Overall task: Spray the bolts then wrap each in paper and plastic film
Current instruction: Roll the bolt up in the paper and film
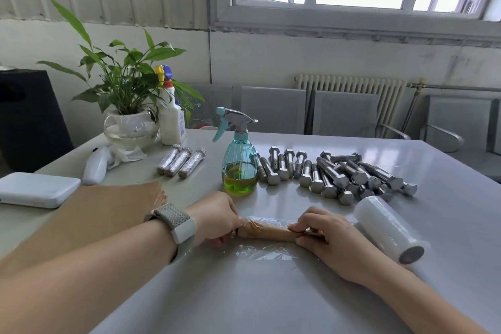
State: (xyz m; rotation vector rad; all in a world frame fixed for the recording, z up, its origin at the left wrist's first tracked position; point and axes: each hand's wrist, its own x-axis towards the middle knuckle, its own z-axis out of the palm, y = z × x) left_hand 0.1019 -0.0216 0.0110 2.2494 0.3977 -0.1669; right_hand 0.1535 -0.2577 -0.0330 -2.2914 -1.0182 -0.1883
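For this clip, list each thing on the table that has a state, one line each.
paper-wrapped bolt: lying on the film sheet, pinched at both ends
left hand: pinches the left end
right hand: pinches the right end
film sheet: spread flat, not yet rolled round
film roll: on its side
spray bottle: upright, part full
bare bolts: unwrapped, in a heap
finished bolts: three, wrapped, side by side
paper stack: flat

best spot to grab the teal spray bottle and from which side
Grip the narrow neck of the spray bottle just under the trigger head, coming from the left. It stands upright, its belly is wide and rounded, the nozzle points right, the trigger hangs left, and loose bolts crowd its right side.
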